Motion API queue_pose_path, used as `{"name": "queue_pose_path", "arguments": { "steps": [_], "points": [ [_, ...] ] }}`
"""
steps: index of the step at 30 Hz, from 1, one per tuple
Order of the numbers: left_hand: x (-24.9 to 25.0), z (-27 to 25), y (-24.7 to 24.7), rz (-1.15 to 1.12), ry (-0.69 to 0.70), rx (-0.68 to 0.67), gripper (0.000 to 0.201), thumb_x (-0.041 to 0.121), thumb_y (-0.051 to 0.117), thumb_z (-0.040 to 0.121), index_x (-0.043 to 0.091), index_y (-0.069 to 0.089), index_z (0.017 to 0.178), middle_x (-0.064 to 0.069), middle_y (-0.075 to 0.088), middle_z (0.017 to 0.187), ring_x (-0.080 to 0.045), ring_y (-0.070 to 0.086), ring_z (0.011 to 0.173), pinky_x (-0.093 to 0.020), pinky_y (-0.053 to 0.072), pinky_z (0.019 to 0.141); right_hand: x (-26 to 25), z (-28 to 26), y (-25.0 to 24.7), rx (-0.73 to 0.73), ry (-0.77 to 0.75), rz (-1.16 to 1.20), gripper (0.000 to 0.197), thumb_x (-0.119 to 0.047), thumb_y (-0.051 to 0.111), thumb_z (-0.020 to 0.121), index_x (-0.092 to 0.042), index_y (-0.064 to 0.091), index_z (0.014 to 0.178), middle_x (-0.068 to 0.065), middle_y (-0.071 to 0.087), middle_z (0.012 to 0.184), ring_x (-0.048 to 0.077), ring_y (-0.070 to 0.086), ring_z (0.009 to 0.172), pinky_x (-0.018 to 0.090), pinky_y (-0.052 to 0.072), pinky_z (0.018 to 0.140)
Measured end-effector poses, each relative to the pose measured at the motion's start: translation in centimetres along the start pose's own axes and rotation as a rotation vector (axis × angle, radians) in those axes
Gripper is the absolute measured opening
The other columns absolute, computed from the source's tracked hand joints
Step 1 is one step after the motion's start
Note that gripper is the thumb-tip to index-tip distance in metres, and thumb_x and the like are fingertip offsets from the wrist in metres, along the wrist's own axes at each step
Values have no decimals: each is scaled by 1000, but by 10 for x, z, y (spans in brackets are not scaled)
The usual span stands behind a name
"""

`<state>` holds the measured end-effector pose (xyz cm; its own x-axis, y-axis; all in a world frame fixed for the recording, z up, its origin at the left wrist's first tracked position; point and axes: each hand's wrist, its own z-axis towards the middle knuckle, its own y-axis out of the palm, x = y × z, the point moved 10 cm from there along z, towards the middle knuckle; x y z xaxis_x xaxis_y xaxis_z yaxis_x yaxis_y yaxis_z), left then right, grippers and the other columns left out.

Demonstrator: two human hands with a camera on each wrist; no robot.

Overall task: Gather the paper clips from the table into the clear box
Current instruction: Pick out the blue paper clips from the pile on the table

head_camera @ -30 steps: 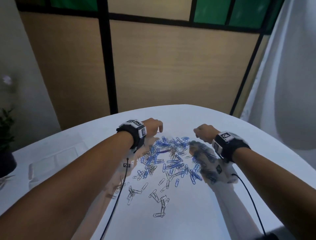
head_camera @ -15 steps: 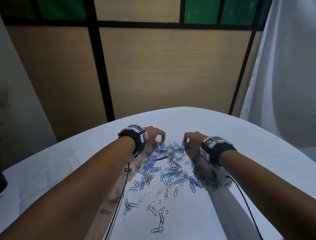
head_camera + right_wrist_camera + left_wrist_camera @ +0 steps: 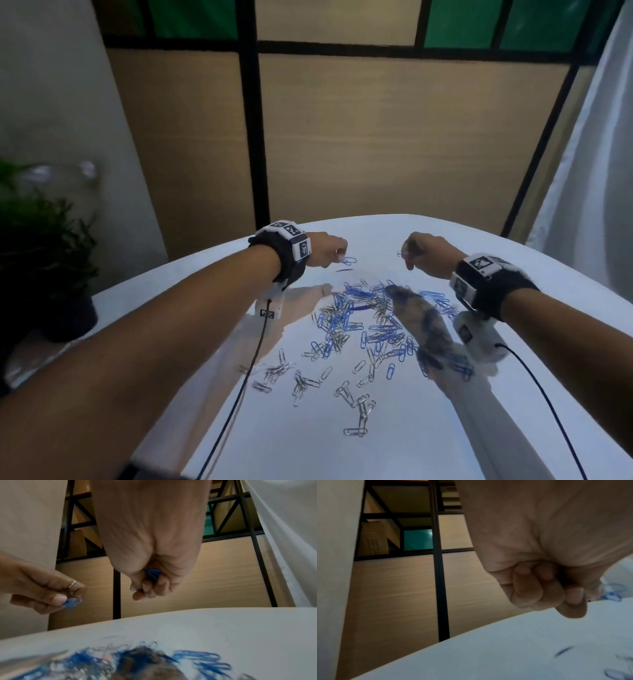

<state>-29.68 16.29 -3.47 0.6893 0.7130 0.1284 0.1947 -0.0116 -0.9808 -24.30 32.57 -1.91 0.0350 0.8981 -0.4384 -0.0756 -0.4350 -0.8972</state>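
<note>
Here both hands hang above the far part of the table (image 3: pixel 513 411), each already loaded. The left hand (image 3: pixel 325 251) has its fingers curled and pinches a blue clip (image 3: pixel 349 261) between thumb and forefinger, the clip sticking out toward the middle; the right wrist view shows it may be more than one. The right hand (image 3: pixel 426 255) is closed in a loose fist round a small wad of blue clips (image 3: pixel 153 573), with a silvery clip (image 3: pixel 400 254) poking out at its fingertips.

The rest of the paper clips (image 3: pixel 359 322) lie on the table below and nearer the person than both hands: a dense blue-and-silver heap near the middle, thinning into loose silver ones toward the near edge. They lie every way, so no single long axis governs a grasp.

The clear box cannot be made out in any view. The table's left side is hidden behind the left forearm, beyond which stands a dark plant (image 3: pixel 41 260). So I cannot tell which hand is nearer it. As I judge it, the coming move is a carry to the box, and its direction depends on that unseen spot. The heap itself sits about evenly between the hands.
</note>
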Motion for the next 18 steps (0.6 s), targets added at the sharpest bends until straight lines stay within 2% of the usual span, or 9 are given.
{"name": "queue_pose_path", "arguments": {
  "steps": [2,4,5,7,10,13,14,16,18],
  "points": [
    [-11,-21,-13,-12,-29,-24,9,9,42,97,16,46,93,3,52,67,-23,46,78,-26,32,66,-24,-4,0,-23,-26,65,15,-5,47,90,-15,59,89,5,69,80,21,58,75,26,44,62],
    [-22,-52,-23,-1,-61,-80,8,8,44,96,13,48,92,2,51,63,-24,47,71,-24,36,57,-54,-8,8,-67,-73,116,16,-11,48,93,-12,64,94,3,66,75,16,53,63,22,41,53],
    [-30,-70,-28,13,-83,-97,6,9,45,96,13,49,92,1,52,62,-23,45,64,-19,37,51,-72,-11,15,-98,-96,144,18,-12,48,95,-11,66,95,3,63,73,15,51,60,22,40,50],
    [-54,-111,-39,51,-151,-100,6,12,49,95,14,52,91,1,52,60,-17,41,52,-11,32,38,-113,-17,36,-188,-141,204,21,-11,46,96,-8,66,95,4,58,72,14,46,57,22,36,46],
    [-102,-171,-41,101,-263,-145,6,14,53,93,13,57,88,2,55,60,-13,43,50,-16,35,45,-182,-26,71,-301,-234,227,22,-10,46,96,-6,68,97,3,55,70,14,44,55,21,33,44],
    [-145,-222,-32,141,-391,-221,7,13,54,95,9,59,92,2,54,61,-5,46,46,-10,34,40,-246,-34,102,-369,-308,208,21,-15,50,95,-9,70,96,-1,59,68,11,46,54,21,36,45],
    [-155,-236,-28,152,-429,-232,9,13,54,95,7,61,96,3,54,62,-5,46,48,-10,35,42,-266,-37,110,-383,-333,186,21,-16,51,94,-11,70,96,-3,60,68,10,47,54,20,37,44],
    [-168,-250,-19,149,-467,-234,18,14,55,95,1,64,102,3,54,62,-7,45,54,-16,36,50,-299,-42,125,-405,-366,166,22,-15,50,93,-11,71,97,-4,61,68,9,47,55,19,38,44],
    [-171,-252,-9,110,-466,-224,20,16,58,93,1,66,103,4,54,61,-8,45,54,-17,36,51,-325,-45,135,-415,-378,155,24,-11,49,91,-8,71,98,-2,62,68,11,46,56,18,39,44]
  ]
}}
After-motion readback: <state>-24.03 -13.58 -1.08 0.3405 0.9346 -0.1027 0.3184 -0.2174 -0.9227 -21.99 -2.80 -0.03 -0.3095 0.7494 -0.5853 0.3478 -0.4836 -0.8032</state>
